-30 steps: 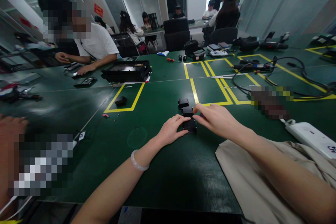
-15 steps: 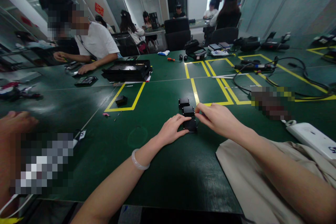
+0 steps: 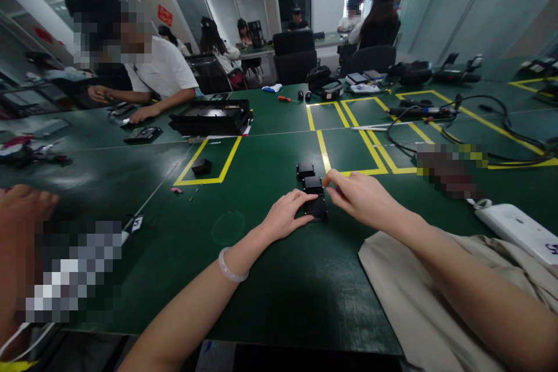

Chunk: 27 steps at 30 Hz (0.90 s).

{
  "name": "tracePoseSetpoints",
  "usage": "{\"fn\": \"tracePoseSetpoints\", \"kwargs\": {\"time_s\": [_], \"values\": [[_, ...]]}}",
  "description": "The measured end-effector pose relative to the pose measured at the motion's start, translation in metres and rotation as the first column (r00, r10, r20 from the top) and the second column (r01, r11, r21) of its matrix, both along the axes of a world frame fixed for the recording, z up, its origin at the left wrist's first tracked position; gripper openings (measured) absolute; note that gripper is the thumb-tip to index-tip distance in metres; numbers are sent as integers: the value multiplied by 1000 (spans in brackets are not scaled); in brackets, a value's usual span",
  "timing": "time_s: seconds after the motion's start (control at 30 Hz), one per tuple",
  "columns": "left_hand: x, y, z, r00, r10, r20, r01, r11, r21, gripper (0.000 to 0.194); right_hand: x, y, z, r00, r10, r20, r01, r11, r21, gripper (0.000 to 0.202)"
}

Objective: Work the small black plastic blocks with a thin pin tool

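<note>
Three small black blocky parts stand in a line on the green table: a far one, a middle one and a near one. My left hand grips the near part from the left, its index finger over the top edge and its thumb along the front. At the right side of these parts, my right hand has thumb and index finger brought together in a pinch. Whatever sits between those fingertips is too small to make out. A pale bangle circles my left wrist.
Another black part lies inside a yellow tape outline on the left. Behind it is a long black housing. Cables and a white power bank lie right. A co-worker's hand rests at the left edge.
My right hand has shifted very slightly beside the parts. My left hand and the black parts stay where they were.
</note>
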<state>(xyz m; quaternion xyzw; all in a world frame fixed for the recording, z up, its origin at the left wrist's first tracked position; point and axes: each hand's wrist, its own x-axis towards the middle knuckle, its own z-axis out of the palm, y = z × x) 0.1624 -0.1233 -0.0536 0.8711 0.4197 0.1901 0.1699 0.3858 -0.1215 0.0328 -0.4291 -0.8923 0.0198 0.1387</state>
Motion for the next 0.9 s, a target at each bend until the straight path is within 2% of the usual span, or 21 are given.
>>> {"fn": "tracePoseSetpoints", "kwargs": {"time_s": [0.27,0.9], "values": [[-1,1,-1,1000,-3,10,3,1000,5,47,-1,-1,0,1000,1,-12,-1,1000,5,24],[-1,0,-1,1000,-3,10,3,1000,4,46,0,0,-1,1000,0,-13,0,1000,17,19]]}}
